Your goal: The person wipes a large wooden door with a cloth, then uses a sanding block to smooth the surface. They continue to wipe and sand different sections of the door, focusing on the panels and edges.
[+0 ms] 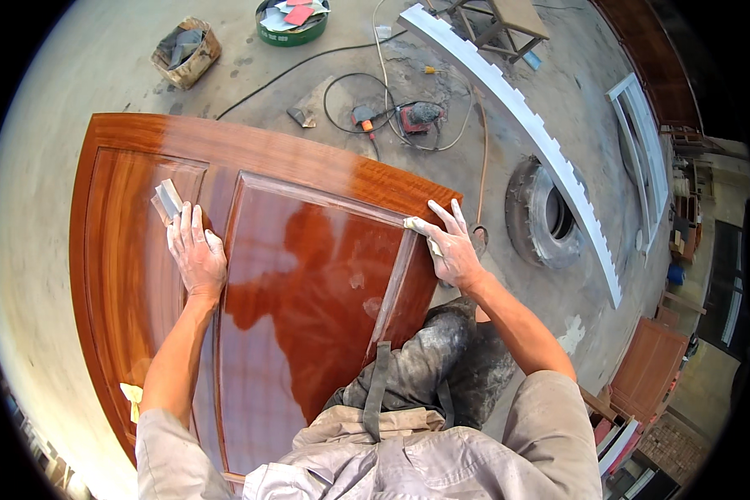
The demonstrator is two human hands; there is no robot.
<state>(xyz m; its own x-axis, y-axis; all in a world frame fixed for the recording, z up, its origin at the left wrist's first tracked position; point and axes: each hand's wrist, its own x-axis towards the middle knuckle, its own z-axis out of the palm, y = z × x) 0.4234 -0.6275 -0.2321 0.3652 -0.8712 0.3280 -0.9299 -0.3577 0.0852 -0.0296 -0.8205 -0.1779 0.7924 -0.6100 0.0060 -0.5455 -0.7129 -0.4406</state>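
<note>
The fingers [196, 227] are ungloved and dusted whitish. Behind them, past bare forearms [517, 325], sit loose, wide short sleeves [175, 462] of a creased, pale grey-beige shirt [442, 467]. Nearer the right fingers are dark grey trousers [433, 354], smeared with pale marks, and between both sets of fingers, further back, a flat dark strap [377, 387].

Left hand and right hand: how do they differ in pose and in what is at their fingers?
The left hand keeps its fingers close together, pointing away from the body; the right hand has its fingers spread.
The left hand has a grey block at its fingertips, while the right hand holds a pale folded piece.
Both are bare, dusted whitish, and over the same reddish-brown wooden panel.
</note>
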